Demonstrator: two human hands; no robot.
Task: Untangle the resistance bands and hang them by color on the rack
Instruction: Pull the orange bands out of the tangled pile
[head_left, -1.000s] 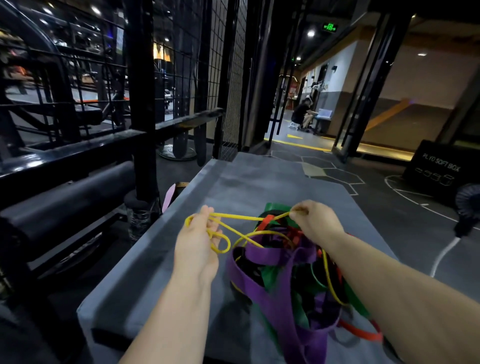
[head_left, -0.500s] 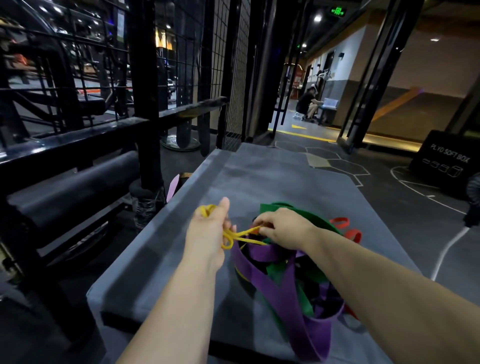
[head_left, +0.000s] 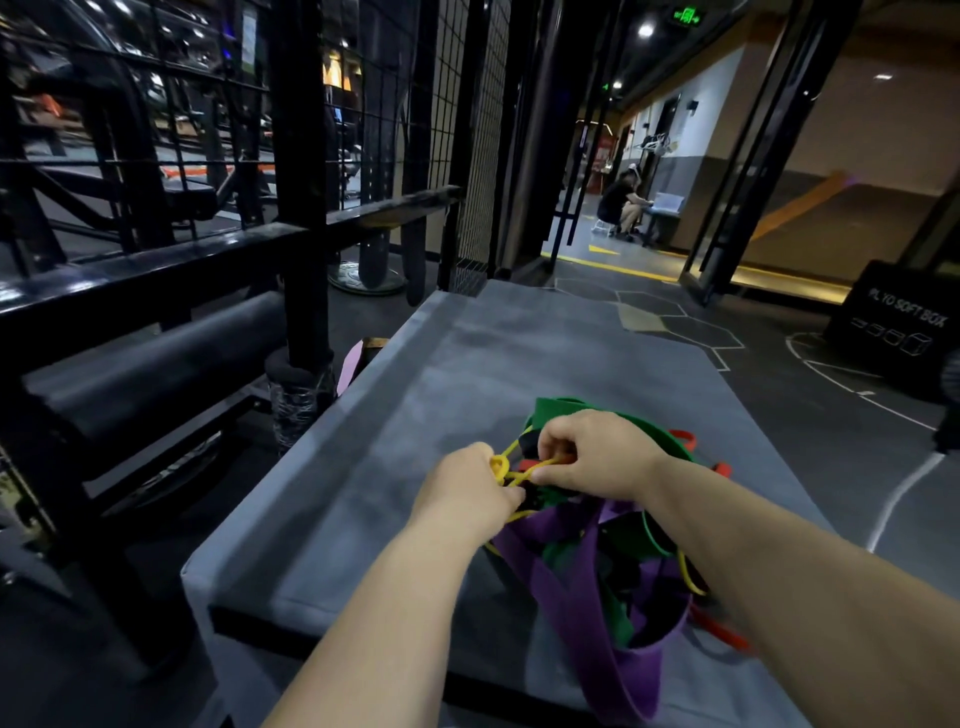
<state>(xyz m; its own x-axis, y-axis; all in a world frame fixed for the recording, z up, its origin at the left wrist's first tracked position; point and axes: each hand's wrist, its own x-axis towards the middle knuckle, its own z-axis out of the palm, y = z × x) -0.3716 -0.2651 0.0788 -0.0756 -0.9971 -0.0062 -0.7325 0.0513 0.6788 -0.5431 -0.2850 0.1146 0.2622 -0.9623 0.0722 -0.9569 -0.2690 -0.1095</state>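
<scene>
A tangled heap of resistance bands lies on a grey padded box (head_left: 426, 395): a wide purple band (head_left: 576, 597), a green band (head_left: 558, 408), a red-orange band (head_left: 719, 631) and a thin yellow band (head_left: 511, 470). My left hand (head_left: 465, 491) grips a bunched loop of the yellow band at the heap's left edge. Close beside it, my right hand (head_left: 592, 454) pinches strands of the same yellow band over the heap. The black metal rack (head_left: 301, 182) stands to the left.
A black foam roller (head_left: 156, 364) lies on the rack's lower rail at left. A wire mesh panel (head_left: 470, 140) rises behind the box. A black plyo soft box (head_left: 898, 325) sits at far right. A person sits at a table (head_left: 623, 205) down the corridor.
My hands have come together: the yellow band, stretched wide between them a second ago, is now bunched in a short knot between my fingers. The view has tilted a little.
</scene>
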